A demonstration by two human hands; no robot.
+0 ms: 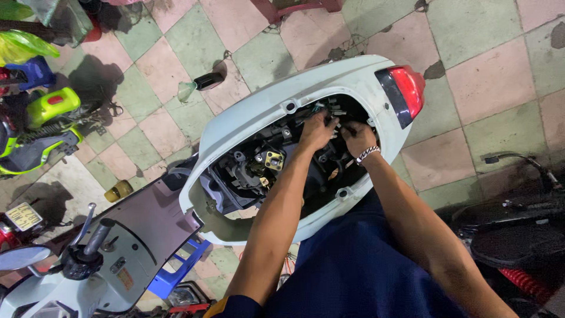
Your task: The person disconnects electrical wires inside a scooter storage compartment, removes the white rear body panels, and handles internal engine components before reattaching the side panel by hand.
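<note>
A white scooter body (247, 112) lies below me with its seat off, so the dark inner compartment (276, 165) shows. Both my hands reach into its rear end, just ahead of the red tail light (409, 88). My left hand (318, 131) has its fingers curled among a bundle of wires and connectors (329, 108). My right hand (357, 136), with a silver chain bracelet on the wrist, is beside it, fingers closed on the same wiring. A brass-coloured square part (273, 159) sits lower in the compartment.
The scooter's handlebar and dash (97, 250) are at the lower left. A blue plastic stool (176, 274) stands under it. A green and blue vehicle (41, 123) is parked at the left, another dark scooter (518, 218) at the right. A small black part (209, 80) lies on the tiled floor.
</note>
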